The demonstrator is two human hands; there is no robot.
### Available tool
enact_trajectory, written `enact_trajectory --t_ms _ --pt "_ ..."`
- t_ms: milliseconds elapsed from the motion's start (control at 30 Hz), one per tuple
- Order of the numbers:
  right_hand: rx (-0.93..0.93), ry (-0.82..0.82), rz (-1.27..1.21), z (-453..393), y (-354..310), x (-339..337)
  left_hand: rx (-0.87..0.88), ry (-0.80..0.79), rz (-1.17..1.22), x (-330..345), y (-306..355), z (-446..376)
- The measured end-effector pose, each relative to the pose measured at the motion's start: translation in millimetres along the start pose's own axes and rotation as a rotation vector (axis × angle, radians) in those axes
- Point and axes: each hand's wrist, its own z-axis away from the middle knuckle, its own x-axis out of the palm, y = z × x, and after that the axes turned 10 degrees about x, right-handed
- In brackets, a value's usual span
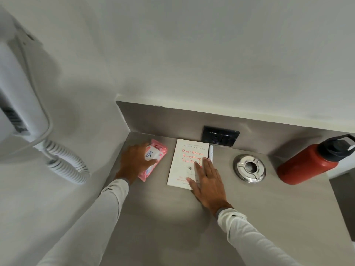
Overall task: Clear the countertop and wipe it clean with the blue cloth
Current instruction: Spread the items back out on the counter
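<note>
On the grey countertop point(157, 212) a pink pack of wipes point(160, 150) lies at the back left, and my left hand point(134, 162) is closed around its left side. A white book with red lettering point(187, 154) lies in the middle. My right hand point(207, 181) rests flat on the book's lower right corner, fingers spread. A white pen point(211, 152) lies along the book's right edge. No blue cloth is in view.
A shiny metal ashtray point(249, 168) sits right of the book. A red bottle with a black lid point(309, 164) lies at the far right. A black socket plate point(220, 138) is on the back wall. A white wall dryer with coiled cord point(63, 162) hangs at left.
</note>
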Motion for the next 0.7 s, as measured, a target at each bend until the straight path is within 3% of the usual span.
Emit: enact_trajectory --t_ms 167,500,633,700 --pt "0.016 -0.003 0.022 1 -2 2 -0.153 0.076 -0.030 -2 -25 3" --pt "0.014 -0.004 -0.002 -1 0 3 -0.114 0.235 -0.117 -3 -19 -4" --pt "0.004 -0.003 -0.024 -2 -1 0 0.225 0.370 -0.022 14 39 11" --pt "-0.009 -0.002 -0.041 -2 -1 -2 0.408 0.194 0.027 28 71 20"
